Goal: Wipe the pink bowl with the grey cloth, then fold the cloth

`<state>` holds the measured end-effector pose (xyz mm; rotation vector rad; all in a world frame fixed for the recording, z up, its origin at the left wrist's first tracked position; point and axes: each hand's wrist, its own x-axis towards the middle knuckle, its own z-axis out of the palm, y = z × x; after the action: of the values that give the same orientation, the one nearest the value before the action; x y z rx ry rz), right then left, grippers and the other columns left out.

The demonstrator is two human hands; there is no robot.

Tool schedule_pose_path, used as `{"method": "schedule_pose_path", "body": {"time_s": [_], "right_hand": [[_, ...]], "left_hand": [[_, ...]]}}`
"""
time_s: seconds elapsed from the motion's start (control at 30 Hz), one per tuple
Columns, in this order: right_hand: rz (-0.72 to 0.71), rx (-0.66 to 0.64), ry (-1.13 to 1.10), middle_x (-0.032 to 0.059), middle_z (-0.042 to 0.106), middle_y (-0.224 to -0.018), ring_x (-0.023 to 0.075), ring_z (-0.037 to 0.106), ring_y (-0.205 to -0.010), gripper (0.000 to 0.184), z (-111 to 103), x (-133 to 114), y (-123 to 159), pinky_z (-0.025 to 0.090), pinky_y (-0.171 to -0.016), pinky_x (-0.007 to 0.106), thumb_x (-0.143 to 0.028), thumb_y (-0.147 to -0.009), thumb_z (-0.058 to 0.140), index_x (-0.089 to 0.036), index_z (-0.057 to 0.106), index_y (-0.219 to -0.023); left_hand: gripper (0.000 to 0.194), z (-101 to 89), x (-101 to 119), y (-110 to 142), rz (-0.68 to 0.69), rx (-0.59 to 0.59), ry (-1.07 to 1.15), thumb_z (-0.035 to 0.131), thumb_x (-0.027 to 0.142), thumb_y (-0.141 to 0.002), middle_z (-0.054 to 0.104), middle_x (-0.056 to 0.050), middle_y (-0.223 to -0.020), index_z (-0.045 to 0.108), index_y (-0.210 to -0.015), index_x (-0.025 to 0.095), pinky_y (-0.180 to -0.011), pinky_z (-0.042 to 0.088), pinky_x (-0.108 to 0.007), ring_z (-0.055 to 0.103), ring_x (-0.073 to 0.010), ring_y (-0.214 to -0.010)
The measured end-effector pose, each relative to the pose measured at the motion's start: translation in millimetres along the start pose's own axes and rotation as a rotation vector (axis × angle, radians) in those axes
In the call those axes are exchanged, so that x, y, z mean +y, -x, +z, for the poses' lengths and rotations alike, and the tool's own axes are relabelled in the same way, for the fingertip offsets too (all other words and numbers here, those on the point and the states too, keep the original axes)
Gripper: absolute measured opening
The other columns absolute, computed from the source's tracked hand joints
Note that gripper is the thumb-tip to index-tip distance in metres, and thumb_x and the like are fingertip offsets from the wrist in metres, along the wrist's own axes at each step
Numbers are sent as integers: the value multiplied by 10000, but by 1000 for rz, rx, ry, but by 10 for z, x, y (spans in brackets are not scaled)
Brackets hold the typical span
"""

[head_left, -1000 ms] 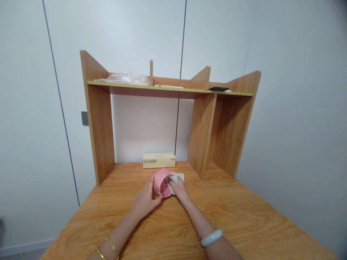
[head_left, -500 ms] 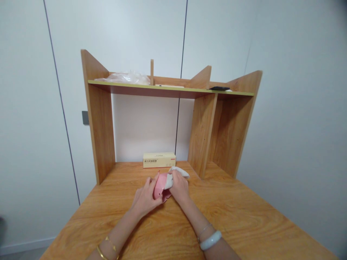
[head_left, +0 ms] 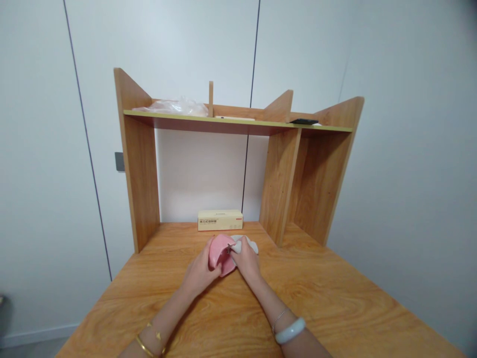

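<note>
My left hand point(head_left: 201, 266) is wrapped round a glossy pink bowl point(head_left: 219, 246), with the thumb along its lower edge. The bowl is tilted, and its hollow side faces right and toward me. A white cloth point(head_left: 252, 245) is pinched in my right hand point(head_left: 246, 259). Part of the cloth is bunched against the bowl's right rim, by the opening; the rest spreads behind my fingers. Small dark marks show near the rim where the cloth meets it. My right fingertips are partly hidden.
A cream cardboard box point(head_left: 219, 220) stands behind my hands on the wooden desk point(head_left: 164, 278). A wooden shelf unit point(head_left: 274, 184) rises at the back, with a clear plastic bag point(head_left: 175, 106) and a flat black object point(head_left: 303, 121) on top.
The pink bowl has turned, so more of its hollow inside shows. The cloth in my right hand has shifted lower, to the rim by the opening. The view has moved slightly.
</note>
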<state>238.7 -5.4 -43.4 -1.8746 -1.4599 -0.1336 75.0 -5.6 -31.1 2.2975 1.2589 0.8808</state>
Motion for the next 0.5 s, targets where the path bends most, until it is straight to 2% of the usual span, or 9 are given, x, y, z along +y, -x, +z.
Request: {"method": "schedule_pose_path", "body": {"time_s": [0.13,0.23,0.3,0.4,0.5], "right_hand": [[-246,149,32,66,617,-893,189,553,-867,122,-95,-54,7,380,-679,258,-227,-782,471,-193,506,-893],[-327,162,57,67,622,-856,190,554,-854,94,-129,-67,4,378,-712,264,-202,-790,451,-191,521,-852],[-283,131,48,49,630,-834,180,567,-808,70,-130,-54,-2,374,-667,251,-226,-785,471,-201,523,-825],[-142,74,25,26,643,-813,164,584,-742,94,-112,-3,-21,349,-588,234,-284,-783,492,-215,526,-837],[8,53,19,31,644,-785,176,586,-730,160,-72,71,-51,328,-553,232,-345,-766,516,-218,533,-862]], "left_hand": [[753,-75,98,19,31,-36,-128,539,276,-685,465,-48,-1294,212,-1362,257,-853,403,-320,513,-251,-1078],[762,-99,146,29,36,-57,-185,536,316,-702,491,-46,-1270,179,-1374,270,-838,410,-324,533,-257,-1050],[751,-83,144,28,37,-55,-187,519,357,-730,493,-53,-1266,158,-1382,263,-835,410,-321,534,-258,-1049],[744,-17,94,26,19,-31,-153,475,426,-772,457,-89,-1293,118,-1394,228,-813,419,-327,542,-266,-1032],[826,69,13,28,10,-23,-82,495,475,-761,416,-134,-1315,63,-1400,179,-798,428,-335,536,-277,-1034]]}}
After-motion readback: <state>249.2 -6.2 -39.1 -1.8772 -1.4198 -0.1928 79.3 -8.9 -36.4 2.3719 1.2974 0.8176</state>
